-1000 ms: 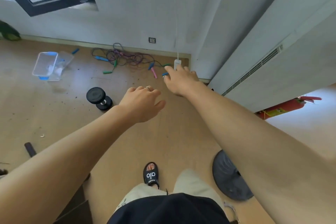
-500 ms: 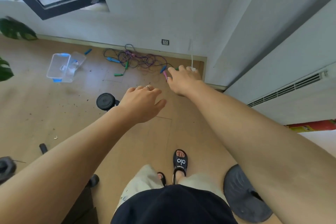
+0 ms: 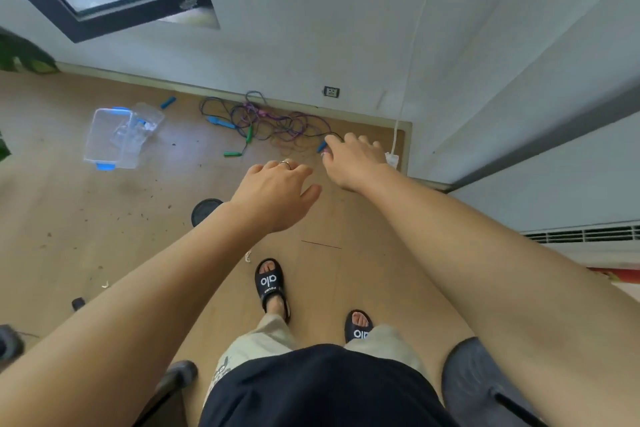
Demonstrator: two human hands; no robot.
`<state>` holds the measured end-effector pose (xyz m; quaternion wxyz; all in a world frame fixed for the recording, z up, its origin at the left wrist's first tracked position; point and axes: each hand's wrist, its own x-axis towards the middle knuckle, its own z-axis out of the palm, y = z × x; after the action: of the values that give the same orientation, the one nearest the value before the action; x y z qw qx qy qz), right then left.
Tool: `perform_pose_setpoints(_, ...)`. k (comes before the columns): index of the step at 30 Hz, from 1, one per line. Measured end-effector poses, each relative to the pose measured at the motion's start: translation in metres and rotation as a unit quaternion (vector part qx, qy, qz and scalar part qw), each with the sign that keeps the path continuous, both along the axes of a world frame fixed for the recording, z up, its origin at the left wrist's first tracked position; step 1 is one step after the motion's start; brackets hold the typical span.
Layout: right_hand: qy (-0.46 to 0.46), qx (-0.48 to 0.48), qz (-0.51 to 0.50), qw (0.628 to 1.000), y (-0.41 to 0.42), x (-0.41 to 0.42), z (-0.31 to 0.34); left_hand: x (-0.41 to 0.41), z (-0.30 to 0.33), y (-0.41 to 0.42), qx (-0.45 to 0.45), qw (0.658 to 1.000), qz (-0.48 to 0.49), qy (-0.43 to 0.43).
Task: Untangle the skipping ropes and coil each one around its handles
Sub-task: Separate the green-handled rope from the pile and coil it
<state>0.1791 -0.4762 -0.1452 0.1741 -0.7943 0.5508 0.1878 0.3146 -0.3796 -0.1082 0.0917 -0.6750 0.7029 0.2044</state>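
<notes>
A tangle of skipping ropes [image 3: 273,121] in purple, dark blue and green lies on the wooden floor by the far wall. Blue handles [image 3: 221,123] and green handles [image 3: 232,153] stick out of it, and one more blue handle [image 3: 167,102] lies apart to the left. My right hand [image 3: 353,160] is stretched out ahead with relaxed fingers and covers the tangle's right end, next to a blue handle [image 3: 321,147]; it holds nothing. My left hand [image 3: 277,192], a ring on one finger, hovers lower with loosely spread fingers, empty.
A clear plastic box with blue clips [image 3: 110,139] and its lid lies open at the left. A black dumbbell [image 3: 204,211] sits behind my left wrist. A white power strip [image 3: 392,159] on a cord hangs by the corner. Dark round weights [image 3: 485,388] are at my feet.
I have stepped closer to the ropes, with both feet now in view. Both hands stay stretched forward and empty, the right one nearer the tangle's right end.
</notes>
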Motion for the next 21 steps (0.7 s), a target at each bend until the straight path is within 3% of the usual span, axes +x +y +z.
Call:
perform_pose_setpoints(9,-0.01,0.008,-0.072,0.997,-0.068,0.078,-0.003,0.1,-0.011,-0.086,0.041,0.998,-0.051,0.002)
perform_pose_setpoints(21,-0.061,0.035,-0.103,0.992,-0.21,0.118,-0.03,0.138,-0.026,-0.225,0.062,0.996,-0.062,-0.011)
